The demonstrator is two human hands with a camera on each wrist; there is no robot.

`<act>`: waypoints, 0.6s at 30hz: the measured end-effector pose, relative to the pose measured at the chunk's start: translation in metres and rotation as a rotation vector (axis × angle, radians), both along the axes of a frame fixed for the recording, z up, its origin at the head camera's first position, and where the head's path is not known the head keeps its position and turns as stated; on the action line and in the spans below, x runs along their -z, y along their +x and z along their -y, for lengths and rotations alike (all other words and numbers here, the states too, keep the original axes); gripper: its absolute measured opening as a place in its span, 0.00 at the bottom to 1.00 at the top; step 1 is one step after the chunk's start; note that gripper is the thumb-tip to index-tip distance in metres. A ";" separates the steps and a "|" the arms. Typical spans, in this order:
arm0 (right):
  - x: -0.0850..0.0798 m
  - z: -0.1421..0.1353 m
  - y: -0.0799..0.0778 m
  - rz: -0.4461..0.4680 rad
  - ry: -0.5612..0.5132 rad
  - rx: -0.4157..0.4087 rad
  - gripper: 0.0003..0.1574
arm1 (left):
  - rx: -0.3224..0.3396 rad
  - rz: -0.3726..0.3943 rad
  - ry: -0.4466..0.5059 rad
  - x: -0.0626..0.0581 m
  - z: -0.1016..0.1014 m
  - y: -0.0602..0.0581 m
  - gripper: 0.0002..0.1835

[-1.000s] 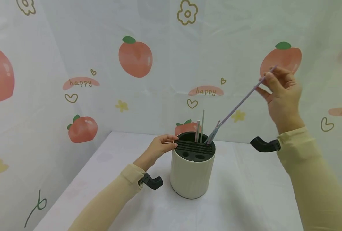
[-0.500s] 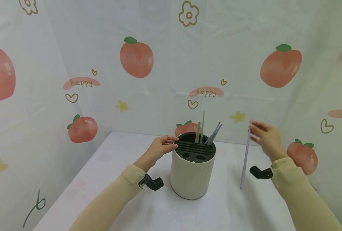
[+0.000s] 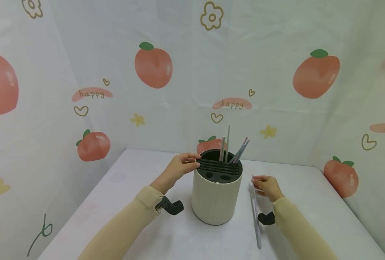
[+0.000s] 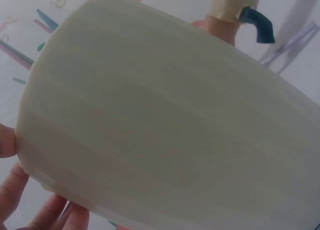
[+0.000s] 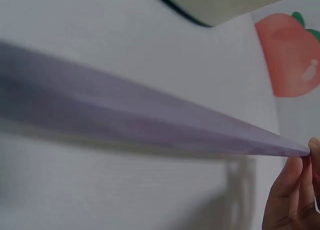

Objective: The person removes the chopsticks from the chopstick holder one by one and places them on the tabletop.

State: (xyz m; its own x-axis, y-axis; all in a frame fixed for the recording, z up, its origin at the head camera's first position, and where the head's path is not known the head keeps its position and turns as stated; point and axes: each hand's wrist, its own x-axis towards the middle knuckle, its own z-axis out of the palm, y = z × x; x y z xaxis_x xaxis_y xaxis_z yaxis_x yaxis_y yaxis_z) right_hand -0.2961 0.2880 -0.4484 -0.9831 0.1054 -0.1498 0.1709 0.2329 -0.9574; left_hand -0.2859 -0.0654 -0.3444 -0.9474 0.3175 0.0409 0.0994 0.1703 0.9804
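Observation:
A cream utensil holder (image 3: 215, 202) with a black slotted top (image 3: 218, 166) stands upright on the white table. My left hand (image 3: 179, 164) touches its left rim; fingertips (image 4: 47, 212) lie against the wall in the left wrist view. My right hand (image 3: 267, 186) pinches the far end of a lavender chopstick (image 3: 256, 218), right of the holder. The chopstick (image 5: 150, 117) runs low over the table towards the front; whether it touches the surface I cannot tell. Pinkish and green chopsticks (image 3: 227, 142) and blue-grey ones (image 3: 241, 150) stand in the holder's back compartment.
Behind the white table (image 3: 114, 213) hangs a white backdrop (image 3: 186, 115) printed with peaches, hearts and flowers. A black wrist device (image 3: 171, 206) sits on the left cuff and another (image 3: 266, 218) on the right.
My right hand has drawn the lavender chopstick away from the holder, then lowered it towards the table on the right side. The left hand and holder have stayed in place.

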 end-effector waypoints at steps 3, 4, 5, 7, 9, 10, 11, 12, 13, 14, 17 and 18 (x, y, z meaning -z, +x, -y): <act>0.011 0.003 -0.001 0.038 0.042 0.015 0.25 | 0.007 0.001 0.010 0.001 0.000 0.000 0.16; 0.014 0.003 -0.001 0.050 0.049 0.019 0.24 | 0.008 0.006 0.014 0.001 0.000 0.000 0.16; 0.016 0.004 -0.002 0.062 0.053 0.023 0.23 | 0.009 0.007 0.017 0.001 -0.001 0.000 0.16; 0.020 0.004 -0.004 0.085 0.055 0.031 0.21 | 0.008 0.007 0.015 0.002 -0.001 0.000 0.16; 0.024 0.006 -0.006 0.106 0.054 0.047 0.19 | 0.006 0.012 0.015 0.002 -0.001 -0.001 0.17; 0.025 0.006 -0.007 0.110 0.058 0.050 0.19 | 0.005 0.015 0.017 0.002 0.000 -0.001 0.17; 0.026 0.007 -0.009 0.111 0.062 0.048 0.18 | 0.005 0.014 0.016 0.002 0.000 -0.002 0.17; 0.026 0.007 -0.010 0.112 0.067 0.054 0.18 | 0.004 0.011 0.014 0.002 0.000 -0.002 0.17; 0.027 0.008 -0.010 0.111 0.076 0.054 0.18 | 0.006 0.011 0.015 0.002 0.000 -0.002 0.17; 0.027 0.008 -0.011 0.112 0.082 0.054 0.17 | 0.007 0.010 0.017 0.002 0.000 -0.002 0.17; 0.027 0.010 -0.010 0.117 0.091 0.050 0.18 | 0.012 0.010 0.016 0.003 0.000 -0.003 0.17; 0.026 0.010 -0.010 0.119 0.090 0.049 0.18 | 0.013 0.008 0.014 0.003 0.000 -0.003 0.17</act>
State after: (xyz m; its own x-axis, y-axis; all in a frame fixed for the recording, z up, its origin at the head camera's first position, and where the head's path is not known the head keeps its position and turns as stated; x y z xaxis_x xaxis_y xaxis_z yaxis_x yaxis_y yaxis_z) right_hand -0.3056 0.2777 -0.4746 -0.9523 0.1712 -0.2525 0.2949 0.3051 -0.9055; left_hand -0.2888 -0.0657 -0.3476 -0.9435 0.3294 0.0374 0.0933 0.1556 0.9834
